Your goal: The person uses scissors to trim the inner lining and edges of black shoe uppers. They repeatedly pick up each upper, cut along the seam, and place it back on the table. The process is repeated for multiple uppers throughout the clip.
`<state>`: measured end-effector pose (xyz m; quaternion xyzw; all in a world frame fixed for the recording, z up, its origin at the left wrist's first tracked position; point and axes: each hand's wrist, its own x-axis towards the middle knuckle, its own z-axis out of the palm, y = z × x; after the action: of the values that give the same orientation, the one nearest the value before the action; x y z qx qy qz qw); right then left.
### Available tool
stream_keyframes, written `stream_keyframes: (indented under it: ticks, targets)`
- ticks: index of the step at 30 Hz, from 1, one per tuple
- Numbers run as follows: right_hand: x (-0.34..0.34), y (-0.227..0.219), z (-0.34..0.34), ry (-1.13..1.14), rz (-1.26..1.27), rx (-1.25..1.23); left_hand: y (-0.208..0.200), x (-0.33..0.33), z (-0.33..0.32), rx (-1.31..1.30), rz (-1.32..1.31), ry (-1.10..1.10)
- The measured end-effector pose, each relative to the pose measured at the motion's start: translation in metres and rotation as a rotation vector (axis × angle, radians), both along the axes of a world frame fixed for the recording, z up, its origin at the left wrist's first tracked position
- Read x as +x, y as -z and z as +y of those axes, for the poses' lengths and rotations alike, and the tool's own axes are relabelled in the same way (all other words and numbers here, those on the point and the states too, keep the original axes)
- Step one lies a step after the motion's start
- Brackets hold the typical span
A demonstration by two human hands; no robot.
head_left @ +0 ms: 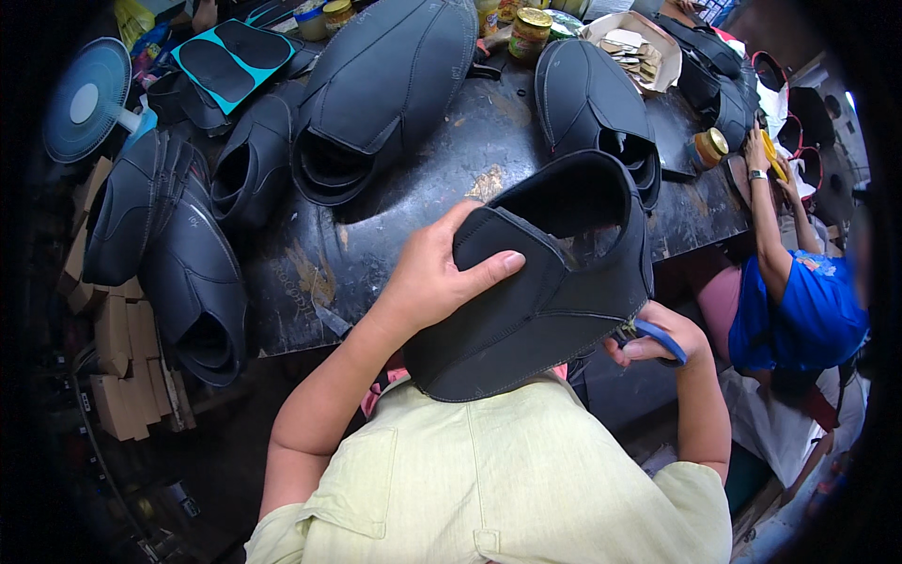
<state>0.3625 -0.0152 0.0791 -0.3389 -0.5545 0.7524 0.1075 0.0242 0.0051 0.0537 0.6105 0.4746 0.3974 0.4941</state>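
Note:
A black stitched shoe upper (pixel 512 329) is held up in front of my body, its ankle opening facing away and to the right. My left hand (pixel 437 268) grips its left edge, with the thumb lying on the outside and the other fingers behind it. At the lower right edge of the upper, my right hand (pixel 675 331) is closed round scissors with a blue handle (pixel 663 345). The blades sit against the edge and are mostly hidden. Beyond the upper, stacked black uppers (pixel 385 85) and another pile of uppers (pixel 587 94) lie on the dark worktable (pixel 404 226).
More uppers (pixel 193 273) overhang the table's left edge. Glass jars (pixel 529 38) and a tray of cut pieces (pixel 669 64) stand at the back. A blue fan (pixel 86 99) is far left, above cardboard boxes (pixel 122 352). A co-worker in blue (pixel 799 315) works at the right.

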Motion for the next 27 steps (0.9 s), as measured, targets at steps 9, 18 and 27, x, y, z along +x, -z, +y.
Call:
stream_keyframes:
  ticks: [9, 18, 27]
  targets:
    - [0.015, 0.035, -0.009, 0.125, -0.066, 0.157, 0.002, 0.007, 0.0, -0.011, -0.023, 0.092]
    - [0.032, 0.058, -0.005, 0.417, -0.076, 0.001, -0.003, 0.018, -0.001, -0.008, 0.044, 0.122]
    - [0.018, 0.025, 0.003, 0.269, -0.185, 0.241, -0.006, 0.016, -0.001, -0.028, 0.094, 0.136]
